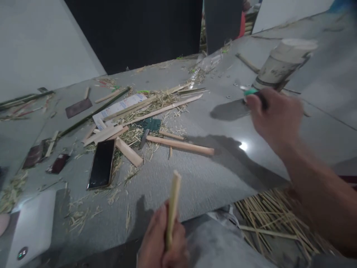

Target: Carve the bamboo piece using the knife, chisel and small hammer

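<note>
My left hand [164, 242], at the bottom centre, is closed around a pale wooden stick [174, 201] that points up and away from me. Over the right part of the grey table, my right hand [275, 115] is closed on a small tool with a green part [250, 91]; its tip is blurred. Just beyond that hand is a white cylindrical container [276, 67]. A hammer [181, 144] lies between my hands and the far side, its head toward the left. Near it are wood shavings [134, 134] and a dark green piece [152, 124].
A black phone [102, 163] and flat wooden pieces [128, 152] lie left of the hammer. A white device [35, 227] is at the lower left. Dark panels [139, 33] stand behind the table [212, 182]. Many thin sticks [267, 219] lie below its edge at the lower right.
</note>
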A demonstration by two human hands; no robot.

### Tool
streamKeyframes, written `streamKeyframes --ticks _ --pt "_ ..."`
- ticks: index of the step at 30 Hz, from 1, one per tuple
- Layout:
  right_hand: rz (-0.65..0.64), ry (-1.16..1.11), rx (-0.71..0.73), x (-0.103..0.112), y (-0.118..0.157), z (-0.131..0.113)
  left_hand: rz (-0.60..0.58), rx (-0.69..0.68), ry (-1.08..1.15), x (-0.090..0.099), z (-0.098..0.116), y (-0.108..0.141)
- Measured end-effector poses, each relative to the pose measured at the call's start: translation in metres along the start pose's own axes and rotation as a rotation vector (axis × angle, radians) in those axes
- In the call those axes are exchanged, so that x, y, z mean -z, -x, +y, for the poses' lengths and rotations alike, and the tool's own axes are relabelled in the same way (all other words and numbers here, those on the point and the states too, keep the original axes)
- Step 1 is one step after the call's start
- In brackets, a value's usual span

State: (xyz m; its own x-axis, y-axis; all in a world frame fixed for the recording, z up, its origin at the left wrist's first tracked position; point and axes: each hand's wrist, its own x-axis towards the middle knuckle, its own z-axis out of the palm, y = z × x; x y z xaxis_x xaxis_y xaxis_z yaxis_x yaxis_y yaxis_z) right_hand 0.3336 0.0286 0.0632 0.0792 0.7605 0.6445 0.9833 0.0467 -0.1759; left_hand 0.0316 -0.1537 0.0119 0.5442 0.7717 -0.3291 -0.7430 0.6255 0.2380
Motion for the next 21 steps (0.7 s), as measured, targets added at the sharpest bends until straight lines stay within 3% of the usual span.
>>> streamKeyframes --ticks 1,2,6,9,11,15,17,18,21 --pt "-0.036 -0.011 0.005 0.001 -0.003 0.006 0.065 -0.031 0.009 0.002 0.004 0.001" --pt "-0.068 -0.026 0.028 0.001 -0.002 0.008 0.057 -0.059 0.023 0.004 0.008 -0.001" --pt "-0.296 -0.092 0.158 -0.024 0.014 0.002 -0.111 -0.082 0.087 0.003 0.022 -0.013" --pt "-0.319 -0.132 0.198 -0.049 0.015 -0.003 -0.171 -0.070 0.114 0.002 0.024 -0.019" --pt "-0.312 -0.181 0.234 -0.052 0.010 -0.009 -0.197 -0.040 0.137 0.002 0.022 -0.020" --pt "-0.362 -0.383 0.393 -0.029 0.006 -0.044 -0.205 0.036 0.178 0.002 0.021 -0.021" --pt "-0.473 -0.606 0.546 -0.015 0.010 -0.069 -0.203 0.096 0.170 0.000 0.023 -0.021" --pt "-0.589 -0.862 0.600 -0.009 0.013 -0.081 -0.197 0.130 0.152 -0.001 0.025 -0.020" --pt "-0.788 -1.183 0.574 -0.002 0.022 -0.105 -0.159 0.194 0.059 -0.005 0.032 -0.019"
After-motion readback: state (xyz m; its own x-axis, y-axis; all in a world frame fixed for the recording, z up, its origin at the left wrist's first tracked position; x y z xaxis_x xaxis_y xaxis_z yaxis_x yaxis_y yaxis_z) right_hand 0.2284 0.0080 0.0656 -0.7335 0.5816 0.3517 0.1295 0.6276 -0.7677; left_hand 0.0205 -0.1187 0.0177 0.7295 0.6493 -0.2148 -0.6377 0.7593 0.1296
